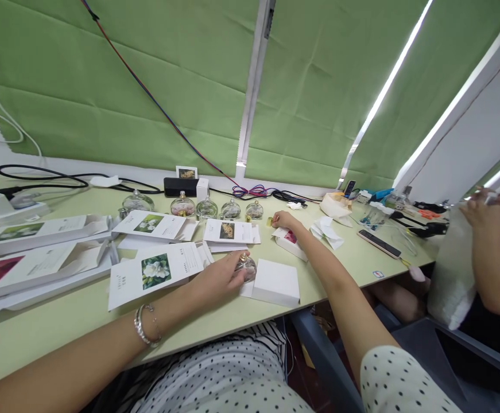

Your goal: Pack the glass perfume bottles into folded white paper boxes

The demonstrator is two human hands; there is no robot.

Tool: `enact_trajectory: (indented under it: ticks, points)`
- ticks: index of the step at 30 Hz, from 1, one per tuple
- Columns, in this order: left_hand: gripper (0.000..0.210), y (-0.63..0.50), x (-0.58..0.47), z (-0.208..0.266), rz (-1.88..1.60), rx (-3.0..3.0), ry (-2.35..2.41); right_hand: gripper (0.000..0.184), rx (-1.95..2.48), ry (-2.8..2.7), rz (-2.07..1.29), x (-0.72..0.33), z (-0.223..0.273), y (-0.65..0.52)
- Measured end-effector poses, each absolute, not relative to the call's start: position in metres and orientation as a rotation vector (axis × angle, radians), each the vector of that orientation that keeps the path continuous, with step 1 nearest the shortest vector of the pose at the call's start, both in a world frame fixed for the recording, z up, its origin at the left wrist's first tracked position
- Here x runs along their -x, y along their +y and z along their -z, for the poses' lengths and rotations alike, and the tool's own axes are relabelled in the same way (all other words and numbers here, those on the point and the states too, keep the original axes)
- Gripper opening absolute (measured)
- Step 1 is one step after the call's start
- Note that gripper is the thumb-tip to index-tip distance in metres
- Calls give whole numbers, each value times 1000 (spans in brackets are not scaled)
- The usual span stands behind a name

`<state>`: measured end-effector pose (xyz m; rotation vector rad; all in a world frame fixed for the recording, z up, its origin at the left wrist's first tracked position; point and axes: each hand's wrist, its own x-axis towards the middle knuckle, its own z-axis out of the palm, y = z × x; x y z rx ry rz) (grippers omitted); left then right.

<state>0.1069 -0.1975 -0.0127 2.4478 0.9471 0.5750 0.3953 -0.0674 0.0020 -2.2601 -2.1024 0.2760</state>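
Note:
My left hand [228, 271] is closed around a small round glass perfume bottle [247, 268] with a gold neck, low over the table. Just right of it lies a plain white box [277, 281]. Farther back, my right hand [285, 219] has its fingertips together at a small gold cap [269, 222]. Below the right wrist is a white box with a dark pink picture [291, 237]. Several round glass bottles [206, 209] stand in a row behind the flattened cartons. The carton nearest my left forearm bears a white flower picture [155, 269].
More white cartons [38, 268] cover the left of the pale table [81, 332]. Black cables [55, 176] run along the back. At right are crumpled paper [327, 232], a phone [379, 243] and a white bag [336, 207]. Another person's hands [484, 209] hold a translucent bag.

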Motion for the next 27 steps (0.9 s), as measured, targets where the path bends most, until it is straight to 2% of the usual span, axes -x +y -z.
enact_trajectory:
  ticks: [5, 9, 10, 12, 14, 17, 19, 27]
  points:
    - [43, -198, -107, 12, -585, -2451, 941, 28, 2191, -2049, -196, -387, -25, -88]
    - [55, -199, -106, 14, -558, -2408, 998, 30, 1974, -2102, -115, -360, -50, -134]
    - [60, -199, -105, 15, -553, -2395, 1002, 30, 1881, -2176, -174, -350, -53, -150]
    - [69, -198, -104, 18, -558, -2390, 985, 39, 1488, -2492, -507, -328, -50, -179]
    - [74, -196, -103, 20, -568, -2399, 947, 42, 1322, -2643, -594, -306, -40, -202]
    - [78, -193, -103, 24, -591, -2387, 915, 24, 1366, -2578, -346, -285, -24, -218]
    - [78, -191, -103, 26, -592, -2357, 949, 18, 1410, -2504, -238, -284, -23, -219]
    - [61, -192, -105, 32, -571, -2416, 912, 26, 1795, -1958, 129, -362, -69, -164]
